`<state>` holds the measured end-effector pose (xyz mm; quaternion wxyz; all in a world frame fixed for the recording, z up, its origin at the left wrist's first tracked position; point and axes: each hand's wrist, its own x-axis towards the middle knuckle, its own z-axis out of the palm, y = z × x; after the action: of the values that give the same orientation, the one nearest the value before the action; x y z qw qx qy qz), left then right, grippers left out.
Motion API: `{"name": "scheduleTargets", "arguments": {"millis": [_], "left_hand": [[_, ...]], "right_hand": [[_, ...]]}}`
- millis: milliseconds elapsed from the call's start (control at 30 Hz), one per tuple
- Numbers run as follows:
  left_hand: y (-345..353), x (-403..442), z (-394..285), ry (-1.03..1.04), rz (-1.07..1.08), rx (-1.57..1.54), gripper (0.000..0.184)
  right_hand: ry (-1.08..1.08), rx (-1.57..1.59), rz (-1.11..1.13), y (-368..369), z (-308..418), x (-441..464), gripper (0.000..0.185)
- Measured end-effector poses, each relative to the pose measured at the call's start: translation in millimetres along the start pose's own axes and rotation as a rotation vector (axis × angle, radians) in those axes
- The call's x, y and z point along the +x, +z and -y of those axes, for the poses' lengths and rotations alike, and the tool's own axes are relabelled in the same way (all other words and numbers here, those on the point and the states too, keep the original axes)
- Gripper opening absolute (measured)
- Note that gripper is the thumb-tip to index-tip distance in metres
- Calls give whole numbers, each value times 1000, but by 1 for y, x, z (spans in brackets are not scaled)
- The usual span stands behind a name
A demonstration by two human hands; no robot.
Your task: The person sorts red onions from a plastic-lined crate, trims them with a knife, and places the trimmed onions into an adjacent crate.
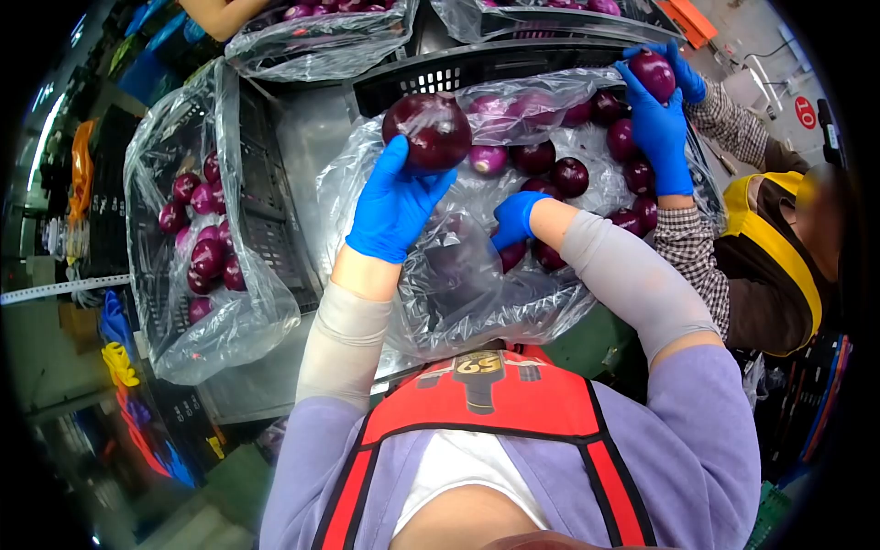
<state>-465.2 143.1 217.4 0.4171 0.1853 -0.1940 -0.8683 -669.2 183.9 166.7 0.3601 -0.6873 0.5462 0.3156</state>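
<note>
My left hand (394, 203), in a blue glove, holds a large dark purple onion (427, 133) up over the edge of a black crate (385, 90) lined with clear plastic. Down among the onions in that crate is my right hand (515, 220), also gloved in blue; its fingertips are hidden, and an onion (512, 255) lies beside it. More red onions (569, 177) rest on the plastic liner (440, 293) behind and to the right of my right hand.
At the right, a co-worker's blue-gloved hands (662, 119) hold another onion (653, 76) over the same crate. A second lined crate (261, 174) with several onions stands at the left. More lined crates (321, 50) are at the back, where a bare forearm (220, 14) shows.
</note>
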Motion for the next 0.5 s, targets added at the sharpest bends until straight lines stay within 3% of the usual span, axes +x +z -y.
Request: {"name": "scheduleTargets", "arguments": {"millis": [67, 133, 200, 233, 300, 500], "left_hand": [[7, -4, 2, 90, -6, 109, 70], [12, -5, 3, 182, -10, 218, 76], [14, -4, 5, 538, 80, 601, 90], [18, -6, 5, 538, 79, 600, 90], [27, -12, 4, 791, 46, 849, 100], [21, -33, -20, 983, -3, 1240, 103]], "right_hand": [[61, -5, -52, 8, 1, 9, 64], [63, -31, -58, 10, 0, 12, 63], [66, -57, -68, 13, 0, 15, 62], [81, -57, -71, 14, 0, 16, 62], [94, -62, -77, 16, 1, 18, 62], [93, -92, -48, 10, 1, 17, 62]]}}
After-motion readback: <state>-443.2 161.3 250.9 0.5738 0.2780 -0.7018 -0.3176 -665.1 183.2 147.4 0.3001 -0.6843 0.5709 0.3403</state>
